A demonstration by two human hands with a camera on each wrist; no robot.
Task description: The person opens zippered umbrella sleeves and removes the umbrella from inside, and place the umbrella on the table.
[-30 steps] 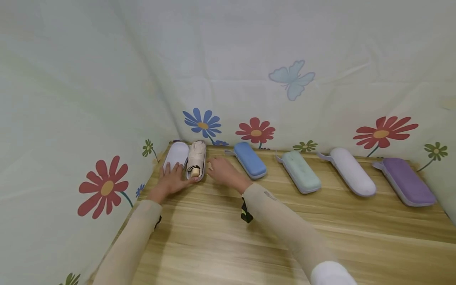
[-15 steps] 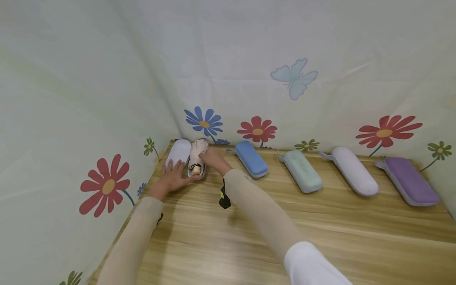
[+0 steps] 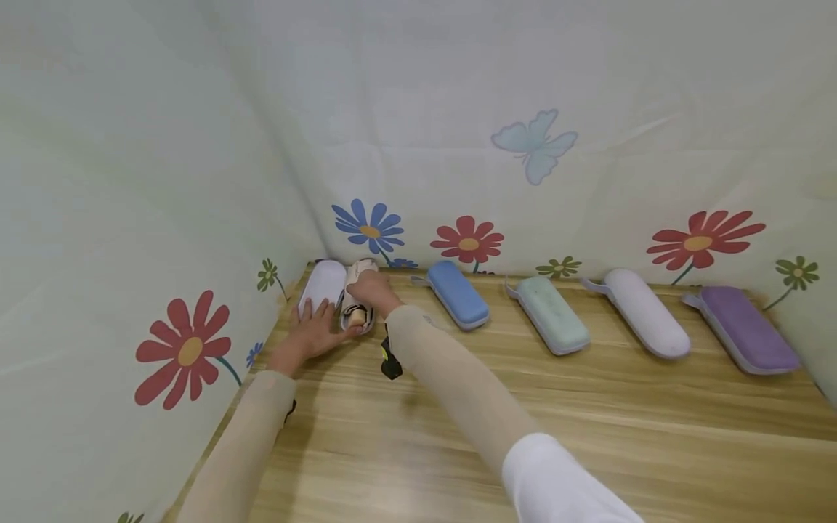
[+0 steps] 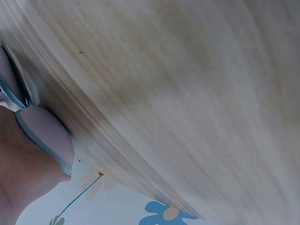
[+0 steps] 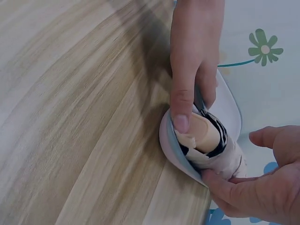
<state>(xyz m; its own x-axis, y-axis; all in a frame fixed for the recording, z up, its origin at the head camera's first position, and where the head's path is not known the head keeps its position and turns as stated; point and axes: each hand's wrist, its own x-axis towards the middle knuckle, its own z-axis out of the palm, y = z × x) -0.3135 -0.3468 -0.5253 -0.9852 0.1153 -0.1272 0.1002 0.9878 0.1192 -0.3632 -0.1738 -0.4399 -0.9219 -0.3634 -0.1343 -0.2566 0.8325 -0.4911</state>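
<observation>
The left hand (image 3: 314,335) is lying spread on a case (image 3: 326,280); beside it, the right hand (image 3: 375,290), thumb apart, is pressing an umbrella (image 5: 228,160).

Along the back of the wooden table (image 3: 621,414) lie four closed cases, set apart in a row: blue (image 3: 458,294), green (image 3: 552,314), white (image 3: 647,314) and purple (image 3: 748,329), each with a strap at its far end. Behind them, a creased pale cloth (image 3: 418,94) carries red flowers (image 3: 467,243), a blue flower (image 3: 369,232) and a light-blue butterfly (image 3: 536,147).
</observation>
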